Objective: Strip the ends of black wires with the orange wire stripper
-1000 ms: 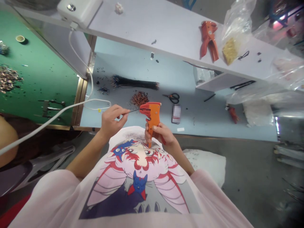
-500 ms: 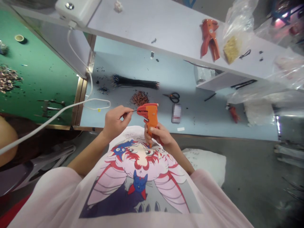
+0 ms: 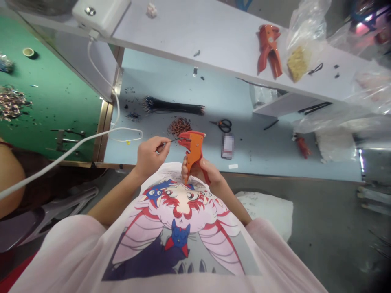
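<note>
My right hand [image 3: 201, 173] is wrapped round the handles of an orange wire stripper [image 3: 192, 148], held upright over the near edge of the blue table [image 3: 183, 89]. Its jaws point left. My left hand [image 3: 151, 154] pinches a thin black wire [image 3: 171, 141] and holds its tip in the stripper's jaws. Just behind the tool lies a small heap of reddish wire bits [image 3: 180, 125], and further back a bundle of black wires [image 3: 174, 107].
Black scissors [image 3: 222, 124] and a phone [image 3: 227, 145] lie right of the tool. A second orange stripper [image 3: 269, 49] and plastic bags [image 3: 305, 44] sit on the white shelf [image 3: 189, 32]. A white cable [image 3: 76, 142] runs left across the green table [image 3: 55, 93]. Another person's arm [image 3: 9, 187] shows at the far left.
The stripper's handles have opened apart and the tool has turned slightly. The left hand still holds the wire at the jaws, shifted a little to the right.
</note>
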Demonstrator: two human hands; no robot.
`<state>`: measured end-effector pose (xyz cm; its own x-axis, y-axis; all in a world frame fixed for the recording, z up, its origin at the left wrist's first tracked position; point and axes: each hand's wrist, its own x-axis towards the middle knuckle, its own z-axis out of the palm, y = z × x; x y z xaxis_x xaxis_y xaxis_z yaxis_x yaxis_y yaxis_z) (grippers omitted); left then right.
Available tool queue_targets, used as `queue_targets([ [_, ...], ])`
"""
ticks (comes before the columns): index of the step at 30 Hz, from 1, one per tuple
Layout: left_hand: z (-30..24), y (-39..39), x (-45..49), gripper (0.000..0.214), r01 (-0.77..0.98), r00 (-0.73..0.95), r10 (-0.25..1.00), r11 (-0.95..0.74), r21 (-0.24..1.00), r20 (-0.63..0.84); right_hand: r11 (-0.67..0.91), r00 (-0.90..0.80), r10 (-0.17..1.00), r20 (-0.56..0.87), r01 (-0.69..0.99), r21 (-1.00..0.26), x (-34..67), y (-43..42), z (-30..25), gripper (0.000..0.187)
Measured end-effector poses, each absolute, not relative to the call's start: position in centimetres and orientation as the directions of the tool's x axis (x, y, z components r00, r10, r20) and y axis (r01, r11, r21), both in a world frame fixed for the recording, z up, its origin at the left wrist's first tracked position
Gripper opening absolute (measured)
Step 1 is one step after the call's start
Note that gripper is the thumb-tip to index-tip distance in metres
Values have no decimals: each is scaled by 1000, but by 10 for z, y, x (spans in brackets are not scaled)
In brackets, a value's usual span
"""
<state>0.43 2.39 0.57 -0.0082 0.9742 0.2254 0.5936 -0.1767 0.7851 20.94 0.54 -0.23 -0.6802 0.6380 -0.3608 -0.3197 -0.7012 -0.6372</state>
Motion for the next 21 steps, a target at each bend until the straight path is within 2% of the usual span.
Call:
queue_targets([
  [2,6,24,5,13,591,-31,974,-165,790,226,-667,-655,662,-364,-293,-685,217,11,-11,53],
  [4,7,25,4,13,586,-59,968,-165,794,245,-593,-549,727,-412,-201,-780,226,21,-28,53],
  [6,9,24,3,12,584,-78,960,-174,793,268,-494,-295,814,-500,101,-864,236,33,-53,50],
  [7,9,24,3,12,584,-81,956,-182,791,280,-459,-124,845,-520,329,-825,240,39,-66,46],
  [8,10,24,2,11,587,-81,952,-192,786,294,-441,46,865,-499,543,-715,244,43,-80,43],
  [10,11,23,2,11,601,-66,941,-229,766,332,-449,210,872,-442,703,-552,251,46,-107,37],
  [16,7,19,0,5,661,10,853,-398,636,522,-502,369,842,-394,803,-321,264,23,-160,38],
  [21,2,19,1,7,708,78,804,-461,535,590,-464,341,864,-370,824,-325,265,12,-173,43],
])
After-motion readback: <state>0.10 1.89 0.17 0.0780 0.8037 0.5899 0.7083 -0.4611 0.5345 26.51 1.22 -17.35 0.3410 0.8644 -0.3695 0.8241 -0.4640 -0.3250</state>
